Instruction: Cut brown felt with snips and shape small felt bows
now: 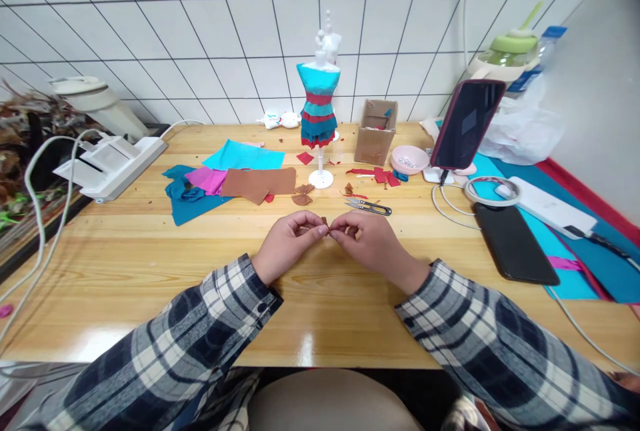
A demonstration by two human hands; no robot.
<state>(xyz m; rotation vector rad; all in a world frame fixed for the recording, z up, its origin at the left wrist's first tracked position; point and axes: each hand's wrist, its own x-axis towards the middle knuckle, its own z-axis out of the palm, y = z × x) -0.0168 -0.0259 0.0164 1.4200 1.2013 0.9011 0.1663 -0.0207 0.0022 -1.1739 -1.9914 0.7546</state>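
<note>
My left hand (291, 239) and my right hand (367, 243) meet over the middle of the table. Between their fingertips they pinch a small piece of brown crepe paper (325, 222), mostly covered by the fingers. Just beyond lie a pleated brown paper fan (303, 195) and a pair of thread snips (370, 206), the snips close to my right knuckles. Farther back stands a miniature dress form (320, 111) on a white base, wrapped in a turquoise, red and teal paper dress.
Coloured paper sheets (245, 155) lie at the back left, near a white power strip (123, 168). Behind the snips are red scraps (383, 176), a small cardboard box (376, 134) and a pink bowl (410, 160). A propped phone (467, 124), tape roll (493, 192) and black phone (515, 244) occupy the right.
</note>
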